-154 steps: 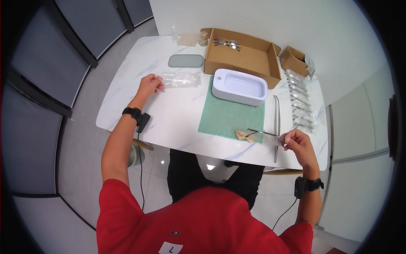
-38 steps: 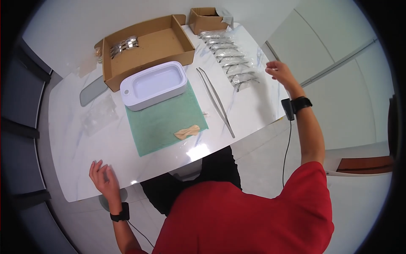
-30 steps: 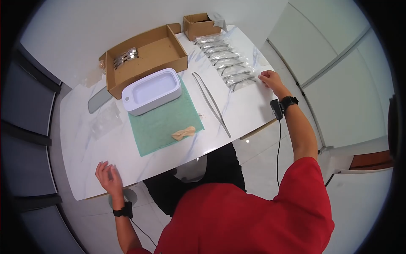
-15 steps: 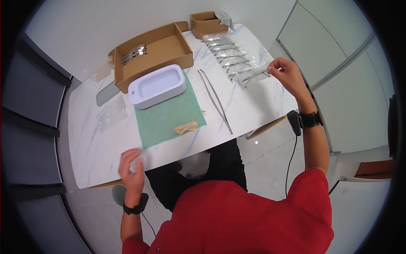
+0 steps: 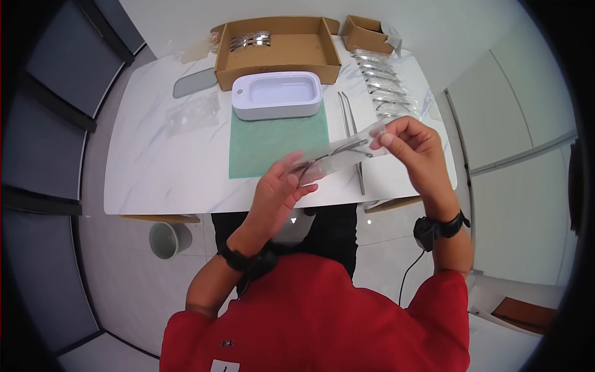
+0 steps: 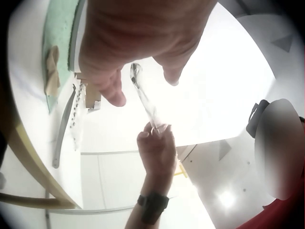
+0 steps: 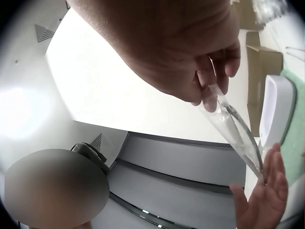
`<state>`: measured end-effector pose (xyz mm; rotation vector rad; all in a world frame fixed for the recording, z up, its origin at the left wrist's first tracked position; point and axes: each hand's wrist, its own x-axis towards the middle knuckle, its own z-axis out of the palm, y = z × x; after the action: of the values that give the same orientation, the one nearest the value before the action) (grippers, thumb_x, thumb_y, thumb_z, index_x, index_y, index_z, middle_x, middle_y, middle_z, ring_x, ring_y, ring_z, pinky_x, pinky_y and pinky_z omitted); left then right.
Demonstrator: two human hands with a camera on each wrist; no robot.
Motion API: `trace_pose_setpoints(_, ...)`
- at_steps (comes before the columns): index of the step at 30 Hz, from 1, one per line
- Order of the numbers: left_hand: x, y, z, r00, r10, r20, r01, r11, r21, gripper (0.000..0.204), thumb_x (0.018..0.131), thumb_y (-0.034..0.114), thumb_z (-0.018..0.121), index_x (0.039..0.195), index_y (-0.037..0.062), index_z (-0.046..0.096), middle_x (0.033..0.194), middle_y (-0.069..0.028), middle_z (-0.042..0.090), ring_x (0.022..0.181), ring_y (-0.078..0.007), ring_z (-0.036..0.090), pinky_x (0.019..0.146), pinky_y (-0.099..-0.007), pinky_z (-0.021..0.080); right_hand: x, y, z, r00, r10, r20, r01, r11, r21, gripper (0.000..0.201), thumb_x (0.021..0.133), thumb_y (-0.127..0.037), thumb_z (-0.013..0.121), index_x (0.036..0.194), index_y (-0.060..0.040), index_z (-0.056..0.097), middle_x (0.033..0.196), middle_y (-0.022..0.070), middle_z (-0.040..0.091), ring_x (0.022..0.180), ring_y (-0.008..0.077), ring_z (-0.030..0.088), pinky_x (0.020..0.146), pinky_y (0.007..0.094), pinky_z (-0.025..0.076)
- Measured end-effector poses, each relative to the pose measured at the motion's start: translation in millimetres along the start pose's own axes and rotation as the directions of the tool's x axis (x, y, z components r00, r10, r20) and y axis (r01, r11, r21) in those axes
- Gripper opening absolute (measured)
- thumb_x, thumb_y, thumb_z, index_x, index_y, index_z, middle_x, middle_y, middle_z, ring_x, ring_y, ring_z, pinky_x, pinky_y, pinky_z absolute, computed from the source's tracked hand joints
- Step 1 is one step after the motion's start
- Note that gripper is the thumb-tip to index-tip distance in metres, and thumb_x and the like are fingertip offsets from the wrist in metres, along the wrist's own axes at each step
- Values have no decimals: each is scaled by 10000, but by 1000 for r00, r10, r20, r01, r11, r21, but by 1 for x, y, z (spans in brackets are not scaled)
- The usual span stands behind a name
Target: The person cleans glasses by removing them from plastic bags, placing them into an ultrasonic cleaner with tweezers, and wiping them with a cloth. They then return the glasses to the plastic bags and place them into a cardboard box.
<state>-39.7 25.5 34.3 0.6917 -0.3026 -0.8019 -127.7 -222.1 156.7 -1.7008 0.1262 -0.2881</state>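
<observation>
A clear plastic bag (image 5: 339, 160) with dark-framed glasses inside is stretched between the hands, above the table's front edge. My right hand (image 5: 423, 158) pinches its right end between thumb and fingers. At the other end is my left hand (image 5: 273, 197), its fingers partly behind the plastic. The right wrist view shows this left hand (image 7: 264, 202) with thumb and fingers spread, the bag (image 7: 233, 131) reaching its fingers. In the left wrist view, the bag (image 6: 145, 98) lies between the left thumb and fingers, which stand apart.
Behind the hands are a green cloth (image 5: 263, 146), a white-lilac basin (image 5: 279, 111), tweezers (image 5: 352, 118) and a cardboard tray (image 5: 304, 53) holding glasses. Bagged glasses (image 5: 384, 84) line the right side. Left lie empty-looking plastic (image 5: 193, 115) and a grey lid (image 5: 195, 82). A beige cloth (image 6: 52, 71) shows in the left wrist view.
My right hand has taken a bagged pair from the row's near end and brought it left and towards me. My left hand has moved up and right to the bag.
</observation>
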Motion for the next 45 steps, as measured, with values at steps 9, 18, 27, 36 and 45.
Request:
trace_pose_setpoints(9, -13, 16, -20, 991, 68, -117, -43, 979, 199, 284, 1028, 128, 563, 1270, -19, 588, 1161, -144, 691, 1083, -237, 693, 869, -320, 570, 11, 22, 10, 964, 108, 243, -104, 994, -30, 114, 953, -54, 638, 1009, -8, 726, 1078, 63, 662, 1023, 163, 599, 952, 308, 453)
trace_pose_setpoints(18, -13, 12, -30, 998, 22, -66, -6, 972, 234, 257, 1008, 81, 585, 1241, -28, 601, 1123, -151, 699, 1036, -258, 711, 844, -324, 587, 18, 48, 5, 931, 163, 326, -186, 982, 41, 168, 923, -12, 650, 1054, -30, 754, 1151, 60, 656, 1042, 153, 610, 958, 294, 469)
trace_pose_setpoints(27, -11, 9, -27, 995, 58, -77, -21, 911, 412, 237, 986, 63, 627, 1203, -32, 626, 1100, -150, 714, 1026, -226, 711, 863, -311, 580, 13, 53, 14, 906, 270, 326, -251, 963, -102, 214, 876, -1, 729, 1086, -29, 758, 1105, 52, 665, 956, 109, 614, 843, 250, 505)
trace_pose_setpoints(36, -13, 4, -21, 992, 80, -102, -11, 838, 546, 258, 972, 30, 638, 1220, -38, 617, 1116, -130, 710, 1036, -178, 692, 894, -294, 561, 7, 77, 19, 907, 267, 325, -249, 964, -95, 204, 888, 10, 712, 1085, -26, 750, 1047, 29, 675, 899, 86, 603, 804, 238, 497)
trace_pose_setpoints(45, -28, 8, -44, 971, 136, -198, -46, 914, 402, 216, 979, 26, 605, 1188, -27, 611, 1073, -141, 712, 993, -217, 714, 874, -321, 584, 6, 85, 17, 917, 299, 263, -297, 954, -47, 92, 869, 8, 713, 959, 3, 693, 1049, 54, 666, 925, 114, 613, 868, 274, 505)
